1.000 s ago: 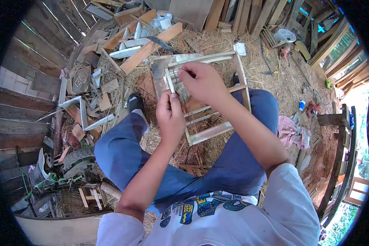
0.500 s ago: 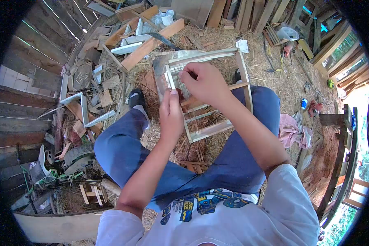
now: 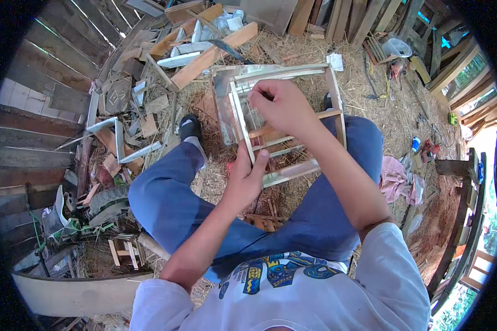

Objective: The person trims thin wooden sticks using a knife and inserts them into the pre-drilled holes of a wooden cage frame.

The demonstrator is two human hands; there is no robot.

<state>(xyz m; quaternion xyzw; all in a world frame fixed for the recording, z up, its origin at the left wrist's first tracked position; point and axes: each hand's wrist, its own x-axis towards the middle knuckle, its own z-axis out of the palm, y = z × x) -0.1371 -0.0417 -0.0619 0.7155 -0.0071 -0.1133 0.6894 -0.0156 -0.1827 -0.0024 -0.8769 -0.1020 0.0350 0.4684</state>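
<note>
Shed floor (image 3: 298,49): straw-strewn, walled by rough planks.
Offcut pile: a white wooden corner piece (image 3: 119,144) lies among scraps, apparently pushed aside to leave working room.
Left hand (image 3: 248,179): closed around the wooden frame's lower left edge, thumb on top, probably to steady it.
Wooden frame (image 3: 292,172): between the knees, by the right thigh, seemingly kept there within reach of both hands.
Right hand (image 3: 284,107): fingers curled above the frame; cannot tell whether anything is pinched.
Pink cloth (image 3: 393,175): crumpled beyond the right knee.
</note>
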